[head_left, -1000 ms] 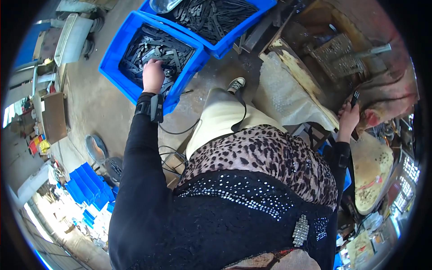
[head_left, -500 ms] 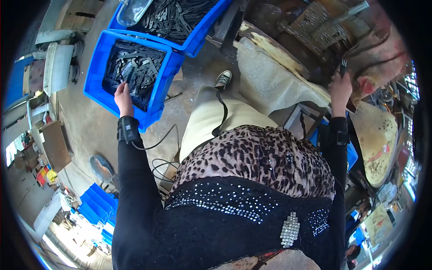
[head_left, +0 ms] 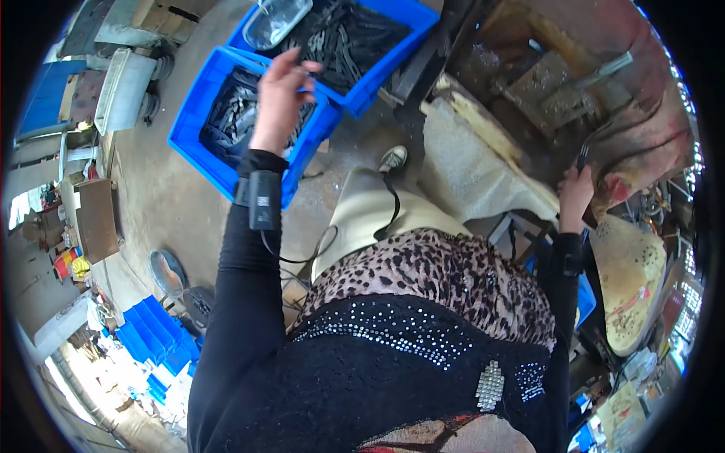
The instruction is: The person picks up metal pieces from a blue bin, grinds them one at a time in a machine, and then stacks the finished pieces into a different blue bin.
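My left hand [head_left: 279, 102] is raised over the shared edge of two blue bins, fingers curled. A dark metal strip [head_left: 300, 55] seems to be pinched at its fingertips, hard to make out against the similar pieces behind. Below it, the nearer blue bin [head_left: 189, 113] holds many flat dark metal strips [head_left: 226, 113]. The farther blue bin [head_left: 414, 30] holds more of them. At the right, my right hand [head_left: 576, 192] is closed around a small dark fork-like pronged tool [head_left: 583, 156], beside a reddish stained cloth [head_left: 642, 162].
A clear plastic tray [head_left: 276, 21] rests on the farther bin. A grimy metal machine bed with a rod [head_left: 593, 79] stands ahead on the right, its front edge hung with pale sheeting [head_left: 461, 151]. A cable [head_left: 298, 260] hangs from my left wrist. Blue stacked bins [head_left: 155, 332] stand far left.
My left hand has come up out of the nearer bin and moved forward and right. The right hand has stayed near the reddish cloth, still gripping the pronged tool. The whole view has shifted.
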`<state>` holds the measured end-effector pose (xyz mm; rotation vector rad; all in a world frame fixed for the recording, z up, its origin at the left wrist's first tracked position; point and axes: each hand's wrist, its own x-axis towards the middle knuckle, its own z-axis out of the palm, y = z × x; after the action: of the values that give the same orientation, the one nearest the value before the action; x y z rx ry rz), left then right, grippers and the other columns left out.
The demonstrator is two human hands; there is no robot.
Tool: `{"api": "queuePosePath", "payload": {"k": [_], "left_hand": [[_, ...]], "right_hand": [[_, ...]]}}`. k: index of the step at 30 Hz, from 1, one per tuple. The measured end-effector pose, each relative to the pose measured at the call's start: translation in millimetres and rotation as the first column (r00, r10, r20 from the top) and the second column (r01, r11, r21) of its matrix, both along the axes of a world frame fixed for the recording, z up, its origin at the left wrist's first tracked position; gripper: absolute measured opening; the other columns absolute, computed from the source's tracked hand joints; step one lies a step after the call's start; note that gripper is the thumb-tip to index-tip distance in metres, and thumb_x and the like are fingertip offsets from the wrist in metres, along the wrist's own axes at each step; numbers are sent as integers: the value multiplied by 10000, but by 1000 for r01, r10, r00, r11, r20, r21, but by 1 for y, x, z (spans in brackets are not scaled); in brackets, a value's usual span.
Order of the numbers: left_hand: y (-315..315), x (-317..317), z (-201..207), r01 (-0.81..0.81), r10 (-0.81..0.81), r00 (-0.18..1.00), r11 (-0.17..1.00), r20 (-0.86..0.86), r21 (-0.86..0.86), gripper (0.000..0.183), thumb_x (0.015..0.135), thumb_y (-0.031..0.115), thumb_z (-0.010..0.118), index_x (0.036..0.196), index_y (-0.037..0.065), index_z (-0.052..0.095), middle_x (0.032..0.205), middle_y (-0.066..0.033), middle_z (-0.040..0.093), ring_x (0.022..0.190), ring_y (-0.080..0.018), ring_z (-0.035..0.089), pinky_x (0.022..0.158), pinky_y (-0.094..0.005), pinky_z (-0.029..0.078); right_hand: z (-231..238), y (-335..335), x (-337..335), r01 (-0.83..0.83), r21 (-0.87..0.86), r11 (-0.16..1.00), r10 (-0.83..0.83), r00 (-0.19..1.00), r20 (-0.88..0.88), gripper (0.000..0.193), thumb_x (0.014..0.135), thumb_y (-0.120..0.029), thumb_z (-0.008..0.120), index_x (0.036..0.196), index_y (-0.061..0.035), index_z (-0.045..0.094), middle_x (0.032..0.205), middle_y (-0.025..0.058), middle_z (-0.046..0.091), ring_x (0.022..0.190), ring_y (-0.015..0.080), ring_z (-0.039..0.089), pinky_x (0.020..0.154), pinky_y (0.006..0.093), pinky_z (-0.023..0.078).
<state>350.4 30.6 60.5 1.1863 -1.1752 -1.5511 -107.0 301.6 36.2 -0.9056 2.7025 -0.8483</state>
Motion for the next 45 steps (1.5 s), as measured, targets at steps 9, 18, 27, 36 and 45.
{"api": "queuePosePath", "payload": {"k": [9,18,27,36,45], "left_hand": [[5,-131,29,379,-402,915,876,-19,-300,407,892,-79,432,1203,100,624,915,-58,619,659,-107,564,573,-254,509],[6,-219,11,474,-302,878,432,372,-767,269,789,-59,526,927,89,703,860,-90,638,737,-271,630,659,-375,514],[18,-240,-13,752,-102,634,312,767,-580,180,792,23,533,873,85,680,856,-132,635,826,-335,633,735,-413,520],[15,-242,-19,742,-72,642,309,763,-595,171,790,30,531,860,77,681,838,-145,639,834,-336,633,748,-414,520],[17,-237,-16,758,-33,604,334,797,-560,160,758,44,552,837,94,681,810,-141,644,824,-316,643,738,-395,524]], "right_hand": [[-24,9,-14,22,200,979,16,983,-185,146,920,-144,508,944,-6,546,771,229,656,711,412,655,620,519,502],[11,-13,21,129,310,942,-84,984,-154,187,918,-185,516,957,-6,553,835,265,657,845,454,644,729,546,509],[-2,6,3,78,206,976,-55,992,-113,150,937,-182,527,969,-37,549,795,218,663,721,393,661,626,497,526],[28,3,7,180,-184,966,-33,796,604,142,966,-170,561,1052,-57,558,766,28,612,515,78,544,439,227,462],[23,3,8,188,-233,954,-5,787,617,130,964,-194,580,986,-71,546,737,25,607,479,68,516,413,223,437]]}}
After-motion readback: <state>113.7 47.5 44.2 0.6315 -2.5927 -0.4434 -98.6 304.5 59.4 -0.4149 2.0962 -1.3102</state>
